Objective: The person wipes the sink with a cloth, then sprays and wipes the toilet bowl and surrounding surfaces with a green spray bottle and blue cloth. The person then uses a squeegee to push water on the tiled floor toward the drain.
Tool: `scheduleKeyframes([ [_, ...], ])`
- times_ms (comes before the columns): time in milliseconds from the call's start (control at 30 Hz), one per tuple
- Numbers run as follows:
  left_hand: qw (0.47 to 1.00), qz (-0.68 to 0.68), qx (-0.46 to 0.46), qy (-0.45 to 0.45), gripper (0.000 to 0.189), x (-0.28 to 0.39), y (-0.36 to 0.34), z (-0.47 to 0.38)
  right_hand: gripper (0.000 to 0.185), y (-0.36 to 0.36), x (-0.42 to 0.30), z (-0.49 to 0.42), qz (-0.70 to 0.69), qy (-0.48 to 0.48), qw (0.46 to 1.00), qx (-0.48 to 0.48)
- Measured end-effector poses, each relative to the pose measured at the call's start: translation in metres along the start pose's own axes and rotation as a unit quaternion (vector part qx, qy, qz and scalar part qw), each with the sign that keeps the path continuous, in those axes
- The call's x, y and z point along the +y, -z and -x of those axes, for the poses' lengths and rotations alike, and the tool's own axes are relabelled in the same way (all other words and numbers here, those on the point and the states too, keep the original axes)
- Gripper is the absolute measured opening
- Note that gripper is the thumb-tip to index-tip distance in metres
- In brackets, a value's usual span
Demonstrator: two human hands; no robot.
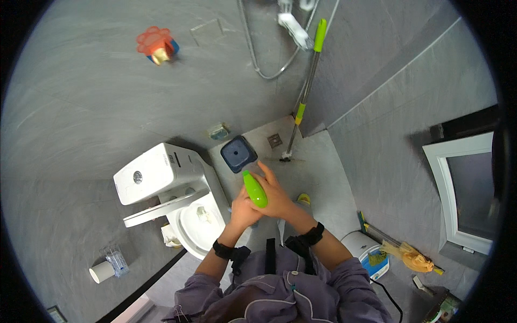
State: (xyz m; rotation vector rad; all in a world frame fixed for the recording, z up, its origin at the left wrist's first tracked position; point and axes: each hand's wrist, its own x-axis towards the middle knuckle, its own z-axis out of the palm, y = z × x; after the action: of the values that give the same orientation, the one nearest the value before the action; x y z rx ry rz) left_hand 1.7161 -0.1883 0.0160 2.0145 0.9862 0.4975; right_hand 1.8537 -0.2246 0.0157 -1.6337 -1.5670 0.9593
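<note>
Both hands meet in front of the body, around a bright green handle-like object (255, 189) with a clear or pale part at its far end. My right hand (274, 194) is closed on it, its index finger extended along the pale part. Against the near left side of the object rests my left hand (243, 208); its fingers are partly hidden, so I cannot tell how it grips. Just beyond the hands, a dark blue square stool or basin (237, 152) is on the floor. To the left stands a white toilet (198, 226) with its lid raised.
A green-handled pole with a brush foot (301, 115) leans in the corner near a floor drain (274, 140). At right are a blue-and-white bucket (373, 262), a pole with yellow gloves (416, 258) and an open window (464, 189). A shower hose (258, 70) hangs above.
</note>
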Motion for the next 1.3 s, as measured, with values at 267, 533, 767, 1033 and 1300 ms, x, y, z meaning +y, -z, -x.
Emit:
scheduleKeyframes([
  [267, 0.994, 0.054, 0.098, 0.014, 0.028, 0.0, -0.044, -0.01, 0.091, 0.021, 0.031, 0.033, -0.074, 0.064, 0.995, 0.036],
  [533, 0.961, 0.191, 0.147, 0.137, 0.023, 0.051, -0.128, 0.008, 0.057, 0.033, 0.084, 0.149, 0.042, 0.05, 0.963, 0.263],
  [767, 0.903, 0.307, 0.194, 0.227, 0.028, 0.089, -0.217, 0.026, 0.05, 0.045, 0.112, 0.24, 0.189, 0.058, 0.905, 0.377],
  [1033, 0.922, 0.334, 0.074, 0.184, 0.031, 0.154, -0.284, 0.038, 0.038, 0.086, 0.151, 0.305, 0.109, -0.017, 0.894, 0.434],
  [1300, 0.952, 0.302, -0.038, 0.031, 0.029, 0.229, -0.303, 0.02, 0.028, 0.156, 0.16, 0.395, -0.047, -0.05, 0.831, 0.553],
])
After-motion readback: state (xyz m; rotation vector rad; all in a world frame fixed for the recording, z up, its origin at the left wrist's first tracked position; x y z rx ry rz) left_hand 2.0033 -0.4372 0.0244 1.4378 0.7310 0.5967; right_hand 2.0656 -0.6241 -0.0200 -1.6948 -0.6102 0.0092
